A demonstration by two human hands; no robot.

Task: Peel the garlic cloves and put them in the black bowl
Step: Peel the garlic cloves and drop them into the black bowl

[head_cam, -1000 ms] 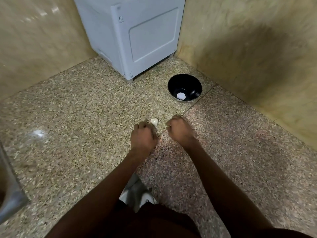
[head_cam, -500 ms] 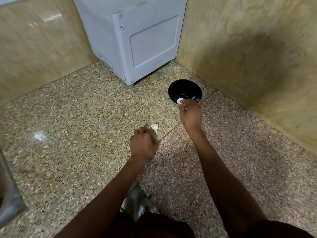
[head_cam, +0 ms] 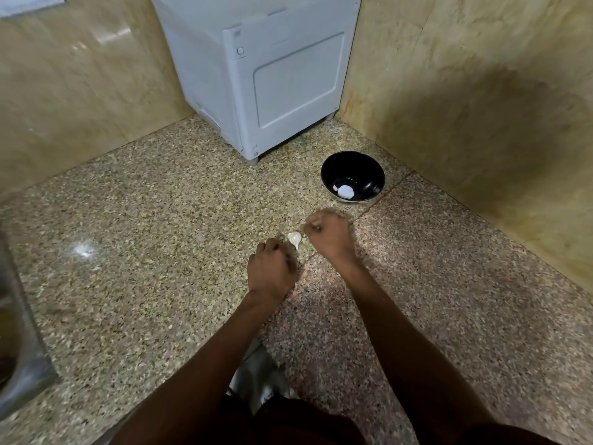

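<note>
The black bowl (head_cam: 369, 170) stands on the floor near the corner, with two white peeled garlic cloves (head_cam: 345, 190) inside. A white piece of garlic (head_cam: 294, 239) pokes out just beyond the curled fingers of my left hand (head_cam: 272, 268), which seems to hold it low over the floor. My right hand (head_cam: 329, 236) is right of the garlic, blurred, its fingers curled; nothing shows in it. It is a short way in front of the bowl.
A grey-white appliance (head_cam: 272, 75) stands in the corner behind the bowl, with marble walls (head_cam: 481, 91) on both sides. The floor (head_cam: 144, 236) is speckled granite. A metal object (head_cam: 16, 348) sits at the left edge. My shoe (head_cam: 256, 380) is under my arms.
My right hand reached to the bowl, left a clove there, and has drawn back beside the garlic. My left hand stayed in place.
</note>
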